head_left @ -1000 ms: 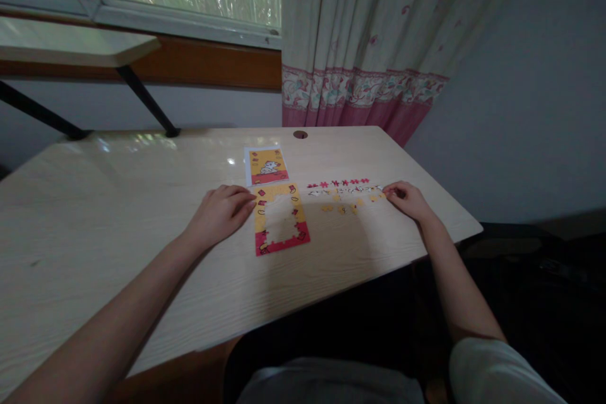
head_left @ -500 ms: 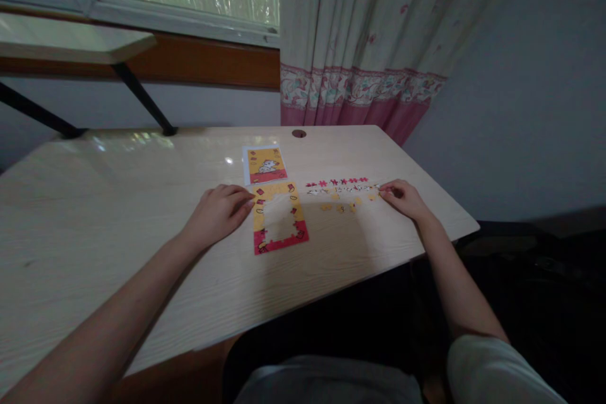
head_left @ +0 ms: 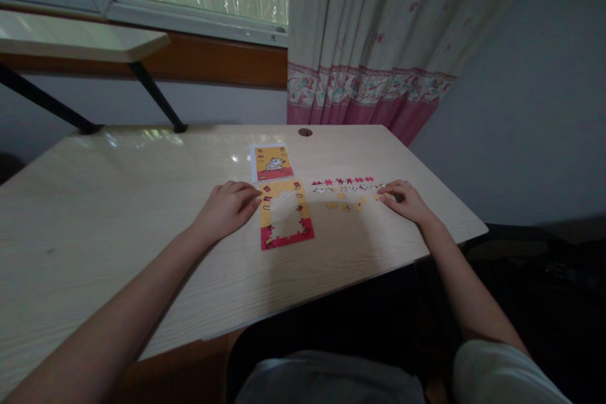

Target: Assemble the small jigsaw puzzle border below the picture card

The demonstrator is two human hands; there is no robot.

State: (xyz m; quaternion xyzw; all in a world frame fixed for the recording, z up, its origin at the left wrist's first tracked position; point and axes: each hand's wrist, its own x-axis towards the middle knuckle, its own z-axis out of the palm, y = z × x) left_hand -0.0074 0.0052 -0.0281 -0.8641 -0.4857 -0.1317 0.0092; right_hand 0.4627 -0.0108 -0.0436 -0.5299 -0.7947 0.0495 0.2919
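Observation:
A jigsaw puzzle (head_left: 286, 242) with its yellow and red border assembled lies on the table, its middle unfilled. My left hand (head_left: 231, 208) rests at its left edge, with fingers curled and fingertips and thumb against the border. To the right, loose puzzle pieces lie in rows: red pieces (head_left: 349, 181) at the back, white pieces (head_left: 351, 189) in the middle, yellow pieces (head_left: 345, 207) in front. At the right end of the rows is my right hand (head_left: 406, 200), thumb and fingers slightly apart over the pieces. A yellow piece shows by its fingertips; I see nothing lifted.
Behind the puzzle lies a picture card (head_left: 274, 164) of a white animal on yellow and red. The wooden table (head_left: 142, 214) has a cable hole (head_left: 305, 132) near its back edge. A raised shelf (head_left: 85, 38) stands at back left, a curtain (head_left: 360, 44) behind.
The view has shifted slightly, so the table's contents sit a little further right. My right thumb and fingers have parted somewhat. My left hand stays at the puzzle's edge.

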